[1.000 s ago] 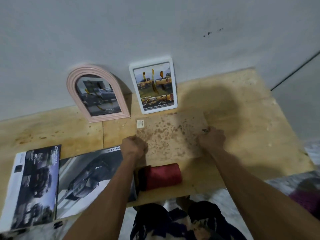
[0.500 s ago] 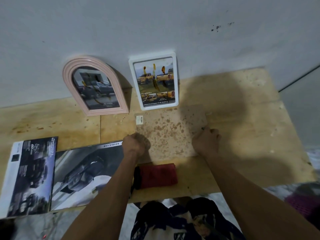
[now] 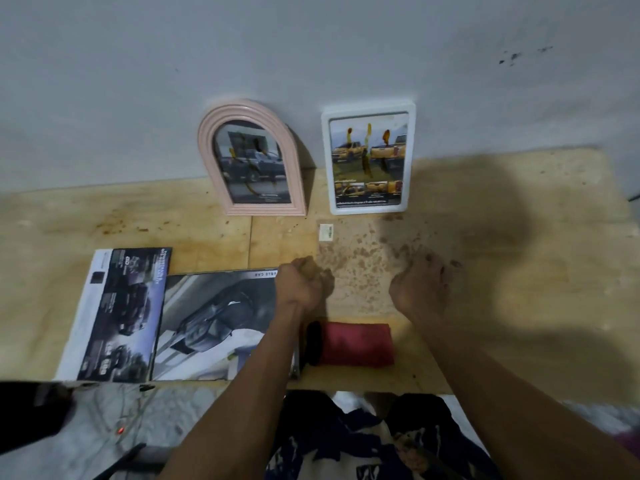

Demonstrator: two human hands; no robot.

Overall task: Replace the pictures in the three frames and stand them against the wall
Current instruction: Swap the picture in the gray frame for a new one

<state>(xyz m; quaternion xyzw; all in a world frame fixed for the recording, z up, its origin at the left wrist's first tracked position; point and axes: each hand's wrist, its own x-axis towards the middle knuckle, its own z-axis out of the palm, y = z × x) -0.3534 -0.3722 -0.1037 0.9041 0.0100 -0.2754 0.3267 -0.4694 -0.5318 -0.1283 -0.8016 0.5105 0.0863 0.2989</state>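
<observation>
While flat on the table (image 3: 519,271), third frame (image 3: 360,268), both hands' (image 3: 304,284) grip at its sides.

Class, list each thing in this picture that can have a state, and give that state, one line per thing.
Pink arched frame: upright against the wall, truck picture inside.
White rectangular frame: upright against the wall, yellow-truck picture inside.
Third frame: flat on the table, speckled back up.
Car brochure: lying open, flat.
Red cloth: rolled up.
Left hand: fingers curled at the flat frame's left edge.
Right hand: fingers curled at its right edge.
</observation>
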